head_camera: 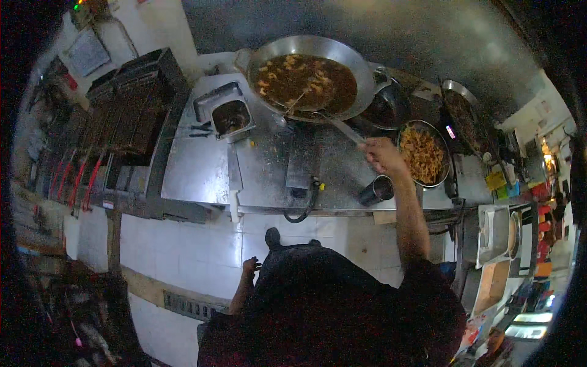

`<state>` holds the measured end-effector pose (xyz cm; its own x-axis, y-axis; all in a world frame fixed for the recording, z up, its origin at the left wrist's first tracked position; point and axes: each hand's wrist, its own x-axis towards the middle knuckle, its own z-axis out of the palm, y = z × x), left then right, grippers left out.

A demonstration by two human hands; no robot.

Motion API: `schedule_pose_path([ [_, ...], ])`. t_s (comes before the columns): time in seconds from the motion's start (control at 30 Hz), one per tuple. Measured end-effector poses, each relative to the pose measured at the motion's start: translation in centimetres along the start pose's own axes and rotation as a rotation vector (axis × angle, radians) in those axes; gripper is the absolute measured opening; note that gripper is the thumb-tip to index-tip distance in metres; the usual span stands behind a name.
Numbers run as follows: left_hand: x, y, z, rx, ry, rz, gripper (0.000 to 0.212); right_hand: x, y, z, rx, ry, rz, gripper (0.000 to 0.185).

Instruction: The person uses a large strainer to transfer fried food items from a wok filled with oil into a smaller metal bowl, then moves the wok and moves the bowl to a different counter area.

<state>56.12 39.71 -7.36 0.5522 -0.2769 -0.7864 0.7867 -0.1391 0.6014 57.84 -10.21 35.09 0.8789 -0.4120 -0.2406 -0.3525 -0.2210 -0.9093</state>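
My right hand (385,156) grips the flat handle (348,130) of a long-handled metal cooking utensil. That handle reaches over the near rim of a large two-handled metal wok (312,43); the utensil's head is hard to make out in the wok. Brown liquid, apparently oil, fills much of the wok, with pale fried pieces (318,82) floating in it. To the right of my right hand stands a round metal bowl (447,169) heaped with golden-brown fried pieces (422,153). My left hand (251,265) hangs low beside my body, holding nothing, its fingers slightly apart.
On the metal counter (192,174) sit a rectangular metal container (231,121) and a knife-like blade with a white handle (235,206). A dark cup (376,190) stands near the front edge. A black hose (307,211) loops over that edge. Red-handled baskets (91,179) line the left.
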Motion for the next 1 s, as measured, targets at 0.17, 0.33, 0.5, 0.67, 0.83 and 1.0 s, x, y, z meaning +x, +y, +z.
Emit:
schedule_pose_path([
  [0.17,-1.2,5.7,2.7,0.097,0.035,-0.102,0.038,1.2,1.0,2.3,0.089,0.169,-0.01,0.02],
  [0.33,-1.4,5.0,1.4,0.093,0.059,-0.038,0.033,2.9,-0.9,0.3,-0.195,0.208,0.029,0.017],
  [0.5,-1.6,1.2,-0.3,0.136,-0.041,0.183,0.036,5.5,0.6,-2.9,-0.383,0.172,-0.042,0.014],
  [0.67,-2.7,0.2,-0.2,1.226,-0.054,0.354,0.028,5.1,0.3,-3.2,-0.178,0.019,0.005,0.015],
  [0.83,-4.4,3.6,2.5,1.438,-0.144,0.326,0.027,4.7,1.5,-2.4,-0.081,-0.03,-0.101,0.017],
  [1.0,-2.5,3.9,3.4,0.659,-0.041,0.097,0.029,3.4,0.9,0.2,0.017,0.025,-0.026,0.019],
])
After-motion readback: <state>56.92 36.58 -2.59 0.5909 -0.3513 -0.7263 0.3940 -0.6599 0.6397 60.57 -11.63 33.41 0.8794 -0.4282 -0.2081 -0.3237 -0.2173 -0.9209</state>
